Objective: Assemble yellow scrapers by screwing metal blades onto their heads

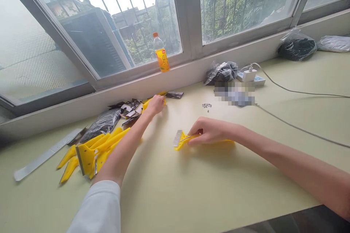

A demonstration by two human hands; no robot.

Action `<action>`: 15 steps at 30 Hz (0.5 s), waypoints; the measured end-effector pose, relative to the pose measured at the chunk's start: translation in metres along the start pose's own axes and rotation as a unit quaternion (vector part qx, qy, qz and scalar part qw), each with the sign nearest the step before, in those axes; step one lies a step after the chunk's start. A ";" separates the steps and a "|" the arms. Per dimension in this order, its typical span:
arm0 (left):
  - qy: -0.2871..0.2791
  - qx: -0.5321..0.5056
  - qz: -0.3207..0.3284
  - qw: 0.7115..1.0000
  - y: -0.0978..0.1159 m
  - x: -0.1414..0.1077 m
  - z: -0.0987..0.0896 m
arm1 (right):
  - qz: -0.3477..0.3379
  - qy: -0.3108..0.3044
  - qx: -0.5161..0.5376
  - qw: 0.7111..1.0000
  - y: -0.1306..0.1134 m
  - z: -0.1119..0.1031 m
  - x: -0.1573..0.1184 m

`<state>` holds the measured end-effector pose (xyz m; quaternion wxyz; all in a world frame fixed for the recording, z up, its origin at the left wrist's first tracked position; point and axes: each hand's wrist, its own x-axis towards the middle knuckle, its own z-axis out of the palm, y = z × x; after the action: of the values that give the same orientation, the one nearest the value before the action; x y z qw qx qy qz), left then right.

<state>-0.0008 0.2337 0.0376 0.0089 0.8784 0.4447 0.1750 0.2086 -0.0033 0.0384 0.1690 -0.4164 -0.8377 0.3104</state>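
Note:
Near the windowsill my left hand (pixel 155 105) is closed around a yellow plastic piece (pixel 146 105); its fingers hide most of it. My right hand (pixel 209 131) grips a screwdriver (pixel 186 138) with a thin metal shaft and a dark handle, mostly covered. Under that hand lies a yellow scraper (pixel 179 146), its handle showing beyond the wrist. A flat metal blade (pixel 177 138) sits across the scraper's head, and the screwdriver's tip points at it. Several small screws (pixel 207 105) lie in a cluster behind my right hand.
Left of my left forearm is a pile of yellow scrapers (pixel 87 156). Behind it are a black plastic bag (pixel 102 125) and dark wrappers (pixel 131 111). An orange-capped bottle (pixel 162 56) stands on the sill. A power strip (pixel 259 80) and cables (pixel 295 125) are at right.

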 end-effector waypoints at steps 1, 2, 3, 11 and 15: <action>-0.007 0.008 0.009 1.000 0.002 0.000 0.004 | -0.009 0.017 -0.029 0.999 0.001 0.001 0.001; -0.012 0.013 0.017 1.000 0.004 -0.002 0.008 | -0.020 0.033 -0.064 0.997 0.002 0.003 0.002; -0.016 0.016 0.023 0.999 0.006 -0.006 0.012 | -0.031 0.047 -0.100 0.993 0.003 0.005 0.004; 0.001 -0.020 0.048 0.999 0.019 -0.075 0.018 | -0.033 0.084 -0.241 0.966 0.001 0.013 0.010; 0.031 -0.058 0.037 0.997 0.029 -0.112 0.009 | -0.037 0.079 -0.212 0.973 -0.001 0.013 0.008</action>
<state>-0.0359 0.1299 0.0007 0.0391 0.8863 0.4010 0.2281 0.1966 -0.0022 0.0298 0.1544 -0.4345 -0.8832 0.0855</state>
